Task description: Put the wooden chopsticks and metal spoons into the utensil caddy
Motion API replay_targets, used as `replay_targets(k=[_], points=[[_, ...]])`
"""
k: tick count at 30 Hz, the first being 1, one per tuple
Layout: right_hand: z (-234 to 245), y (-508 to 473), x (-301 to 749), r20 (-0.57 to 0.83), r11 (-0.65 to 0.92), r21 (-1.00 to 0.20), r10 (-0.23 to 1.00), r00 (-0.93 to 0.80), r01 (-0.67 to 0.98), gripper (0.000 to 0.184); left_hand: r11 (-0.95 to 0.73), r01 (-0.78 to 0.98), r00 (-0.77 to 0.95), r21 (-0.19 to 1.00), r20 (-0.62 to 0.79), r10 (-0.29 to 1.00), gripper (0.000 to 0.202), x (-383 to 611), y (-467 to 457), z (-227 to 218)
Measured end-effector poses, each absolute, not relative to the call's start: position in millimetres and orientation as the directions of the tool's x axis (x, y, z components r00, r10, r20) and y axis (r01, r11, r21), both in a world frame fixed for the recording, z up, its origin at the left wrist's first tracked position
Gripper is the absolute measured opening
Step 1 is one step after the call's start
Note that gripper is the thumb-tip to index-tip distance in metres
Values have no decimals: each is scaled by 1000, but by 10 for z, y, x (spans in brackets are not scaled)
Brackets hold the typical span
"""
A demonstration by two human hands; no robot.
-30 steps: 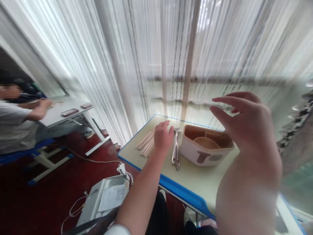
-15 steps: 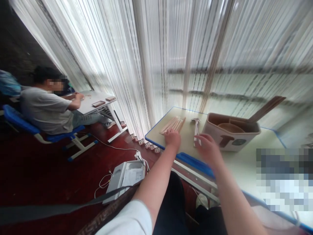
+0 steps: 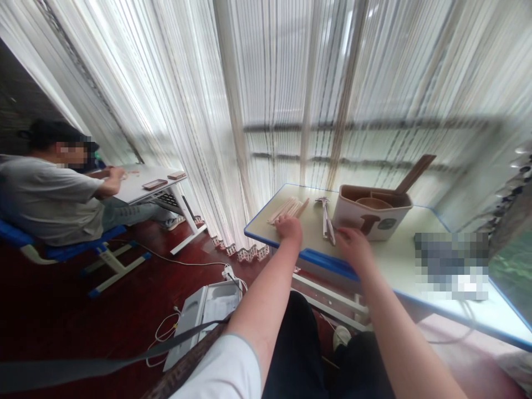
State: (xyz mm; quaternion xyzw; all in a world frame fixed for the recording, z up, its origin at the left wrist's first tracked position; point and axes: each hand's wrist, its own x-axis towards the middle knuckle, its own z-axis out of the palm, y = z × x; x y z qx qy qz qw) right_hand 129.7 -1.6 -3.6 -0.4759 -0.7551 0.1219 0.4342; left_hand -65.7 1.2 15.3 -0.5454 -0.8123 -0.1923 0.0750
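My left hand is curled over the near ends of a loose bundle of chopsticks lying on the pale, blue-edged table. To its right, several metal spoons lie close together, their bowls pointing away and their handles towards me. Beside the handle ends, my right hand has its fingers loosely bent. Its fingertips are at the outermost handle and nothing shows lifted in them. Just behind that hand stands a white and brown utensil holder, with a brown flat-sided stick leaning out of it.
A blurred-out object sits on the right of the table. Sheer curtains hang behind. At the left, a person sits at another table. An open white box and cables lie on the red floor.
The view has swung slightly right. My right hand has shifted from over the spoon handles to their right side, and the handles now fan apart. My left hand stays on the chopsticks.
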Motion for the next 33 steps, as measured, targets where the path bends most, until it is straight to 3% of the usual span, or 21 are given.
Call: replay_targets(k=[10,17,22,27,33], points=[[-132,68,1265,517,462,-621,849,-113,633,32,382,894,-448,234,448,774,35,-676,102,31],[-145,76,1275,524,469,-623,844,-110,626,31,367,832,-548,415,521,654,26,-744,13,17],[-133,48,1267,568,497,-611,817,-95,617,31,101,872,-432,480,653,622,22,-785,-29,34],[-85,-24,1255,611,537,-592,785,-99,601,28,-184,850,-365,493,805,468,24,-813,-15,40],[-105,-23,1248,645,547,-577,761,-73,607,27,-307,904,-98,297,843,528,20,-791,-11,25]])
